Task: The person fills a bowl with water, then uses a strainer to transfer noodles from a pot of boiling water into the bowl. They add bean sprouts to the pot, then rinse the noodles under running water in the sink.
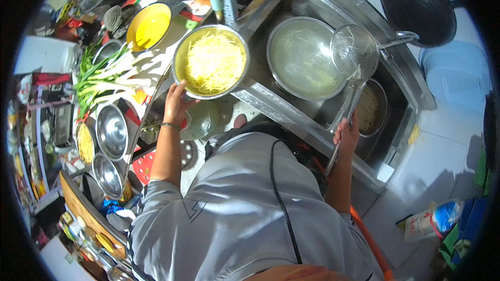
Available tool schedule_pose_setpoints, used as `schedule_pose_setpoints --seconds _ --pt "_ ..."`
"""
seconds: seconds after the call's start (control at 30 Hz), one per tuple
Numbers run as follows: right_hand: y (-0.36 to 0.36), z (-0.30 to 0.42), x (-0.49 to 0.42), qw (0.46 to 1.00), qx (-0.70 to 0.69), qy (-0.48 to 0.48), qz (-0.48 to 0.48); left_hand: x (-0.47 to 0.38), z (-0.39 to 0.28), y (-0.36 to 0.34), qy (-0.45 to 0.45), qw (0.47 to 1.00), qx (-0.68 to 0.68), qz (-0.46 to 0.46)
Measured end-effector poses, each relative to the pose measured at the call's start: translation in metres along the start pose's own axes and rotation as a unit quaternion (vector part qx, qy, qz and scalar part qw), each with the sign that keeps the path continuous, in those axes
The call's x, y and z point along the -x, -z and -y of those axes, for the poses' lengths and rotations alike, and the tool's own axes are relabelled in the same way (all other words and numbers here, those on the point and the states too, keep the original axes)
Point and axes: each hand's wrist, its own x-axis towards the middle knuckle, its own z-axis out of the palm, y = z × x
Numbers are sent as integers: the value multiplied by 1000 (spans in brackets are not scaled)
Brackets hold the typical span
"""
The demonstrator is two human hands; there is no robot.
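Observation:
My left hand (175, 103) grips the rim of a metal bowl (211, 61) heaped with pale yellow shreds that look like potato. The handle of a wire-mesh skimmer (354, 51) is in my right hand (347, 134). The skimmer's round mesh head overlaps the right edge of a large metal basin (289, 82) in the sink; a few shreds cling to the mesh. Cloudy water with some pale shreds fills the basin. Another metal bowl (369, 107), holding pale contents under liquid, sits in the right part of the sink, partly behind the skimmer.
Scallions (113, 74) lie on the left table beside a yellow enamel bowl (149, 27). Empty metal bowls (111, 132) and a dish of yellow shreds (85, 142) stand nearer me. Beyond the metal sink (254, 15) are a black wok (416, 6) and a blue plastic basket (455, 72).

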Motion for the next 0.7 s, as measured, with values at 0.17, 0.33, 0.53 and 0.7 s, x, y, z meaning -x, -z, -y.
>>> schedule_pose_setpoints --seconds 0.17,0.33,0.53,0.7 --pt "1 12 -6 994 97 27 -53 54 17 5 4 1000 18 17" --pt "5 15 -25 985 166 -6 -51 81 39 -81 76 974 -147 155" --pt "10 6 -47 986 164 -3 -40 -37 135 -212 21 984 -163 65" --pt "13 5 -71 976 203 12 -74 -112 181 -240 31 966 -256 -26"
